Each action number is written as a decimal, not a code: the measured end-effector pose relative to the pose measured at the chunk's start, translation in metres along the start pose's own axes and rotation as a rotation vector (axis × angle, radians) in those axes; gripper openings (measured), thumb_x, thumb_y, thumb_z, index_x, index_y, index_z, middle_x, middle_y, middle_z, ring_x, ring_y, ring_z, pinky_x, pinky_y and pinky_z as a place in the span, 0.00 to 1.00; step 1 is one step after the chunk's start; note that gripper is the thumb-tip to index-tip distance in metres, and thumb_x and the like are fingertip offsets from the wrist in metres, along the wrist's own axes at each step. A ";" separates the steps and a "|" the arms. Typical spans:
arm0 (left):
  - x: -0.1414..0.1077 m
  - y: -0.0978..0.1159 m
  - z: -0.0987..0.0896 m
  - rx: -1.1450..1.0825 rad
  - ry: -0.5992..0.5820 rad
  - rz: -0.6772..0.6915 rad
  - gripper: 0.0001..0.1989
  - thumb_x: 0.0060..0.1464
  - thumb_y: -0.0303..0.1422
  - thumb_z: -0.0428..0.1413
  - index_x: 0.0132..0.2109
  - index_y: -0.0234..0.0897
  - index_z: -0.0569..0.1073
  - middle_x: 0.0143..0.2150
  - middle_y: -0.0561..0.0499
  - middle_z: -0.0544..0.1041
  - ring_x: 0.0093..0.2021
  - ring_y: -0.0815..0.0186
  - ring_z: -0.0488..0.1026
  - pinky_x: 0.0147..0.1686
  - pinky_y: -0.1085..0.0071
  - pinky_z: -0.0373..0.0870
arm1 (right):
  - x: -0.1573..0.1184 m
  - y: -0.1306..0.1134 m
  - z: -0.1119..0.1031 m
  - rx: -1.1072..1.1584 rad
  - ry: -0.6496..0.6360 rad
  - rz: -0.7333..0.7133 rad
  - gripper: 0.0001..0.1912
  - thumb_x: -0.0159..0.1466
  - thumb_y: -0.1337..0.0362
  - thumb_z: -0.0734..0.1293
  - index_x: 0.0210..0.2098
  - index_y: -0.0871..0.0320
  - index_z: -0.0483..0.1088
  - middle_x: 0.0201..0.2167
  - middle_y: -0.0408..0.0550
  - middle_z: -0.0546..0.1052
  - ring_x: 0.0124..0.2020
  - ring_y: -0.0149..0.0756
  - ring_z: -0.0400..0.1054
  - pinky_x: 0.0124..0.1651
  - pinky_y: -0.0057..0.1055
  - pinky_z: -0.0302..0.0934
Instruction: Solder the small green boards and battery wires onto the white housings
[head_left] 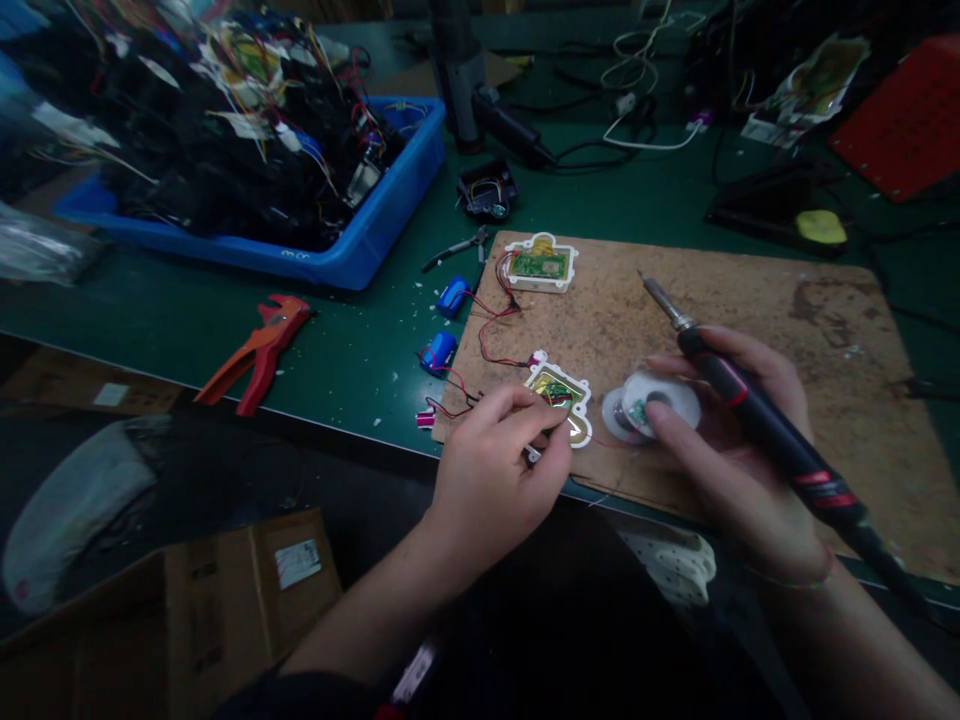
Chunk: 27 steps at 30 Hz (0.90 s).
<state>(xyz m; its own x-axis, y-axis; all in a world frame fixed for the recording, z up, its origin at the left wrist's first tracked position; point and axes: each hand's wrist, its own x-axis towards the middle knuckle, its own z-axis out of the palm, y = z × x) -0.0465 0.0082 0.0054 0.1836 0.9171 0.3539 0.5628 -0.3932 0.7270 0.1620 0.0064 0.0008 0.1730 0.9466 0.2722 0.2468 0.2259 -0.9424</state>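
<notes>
White case (pixel 568 374) with a green circuit (pixel 556 393) inside sits at the near left part of the brown board (pixel 675 300), under the fingers of the left hand (pixel 495 460). That hand's thumb and fingertips are bent in toward each other; they cover the spot, so I cannot tell whether they are clamped on the rim or on something inside it. Over the middle of the brown board, the right hand (pixel 750 450) is clamped on a spool (pixel 679 402), thumb pressed near its hub, and also holds a soldering iron (pixel 739 385) slanting across it. At the brown board's far left corner lies a second case (pixel 538 268). Just left of the brown board are two blue batteries (pixel 453 297) with red and black wires (pixel 513 305); small cutters (pixel 457 248) lie near its far left corner. Farther left of it are a red hand tool (pixel 262 350) and a blue tray (pixel 330 268) heaped with dark parts (pixel 247 180). Past the brown board's far edge, toward the right, are a yellow sponge (pixel 821 227) and a red box (pixel 904 120).
</notes>
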 end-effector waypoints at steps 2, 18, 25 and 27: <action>-0.002 -0.002 0.002 0.005 0.030 0.011 0.06 0.62 0.25 0.62 0.43 0.35 0.83 0.41 0.48 0.79 0.36 0.68 0.79 0.35 0.73 0.81 | 0.000 -0.001 0.000 -0.004 -0.004 0.009 0.35 0.59 0.64 0.79 0.63 0.45 0.68 0.54 0.47 0.80 0.56 0.46 0.77 0.62 0.48 0.74; -0.006 -0.006 0.010 0.004 0.141 -0.018 0.06 0.60 0.25 0.63 0.43 0.35 0.85 0.39 0.49 0.80 0.31 0.72 0.77 0.24 0.81 0.77 | 0.000 0.001 -0.003 -0.012 -0.010 0.018 0.34 0.59 0.62 0.79 0.63 0.45 0.69 0.54 0.47 0.81 0.56 0.49 0.77 0.64 0.53 0.70; -0.006 -0.007 0.011 -0.077 0.141 -0.086 0.05 0.57 0.23 0.64 0.39 0.34 0.84 0.38 0.49 0.78 0.30 0.73 0.76 0.23 0.82 0.76 | 0.000 0.001 -0.004 -0.011 -0.009 0.025 0.36 0.58 0.62 0.80 0.63 0.46 0.69 0.54 0.48 0.80 0.56 0.49 0.77 0.66 0.54 0.69; -0.008 -0.008 0.013 -0.123 0.162 -0.112 0.04 0.57 0.23 0.63 0.39 0.35 0.83 0.39 0.49 0.78 0.32 0.72 0.77 0.23 0.81 0.77 | 0.000 0.001 -0.004 -0.016 -0.011 0.026 0.35 0.59 0.61 0.80 0.63 0.47 0.69 0.53 0.48 0.81 0.56 0.49 0.77 0.67 0.55 0.69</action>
<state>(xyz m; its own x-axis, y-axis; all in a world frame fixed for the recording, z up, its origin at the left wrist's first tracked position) -0.0417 0.0051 -0.0104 -0.0120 0.9367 0.3499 0.4677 -0.3040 0.8300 0.1656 0.0058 0.0008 0.1692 0.9546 0.2450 0.2576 0.1971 -0.9459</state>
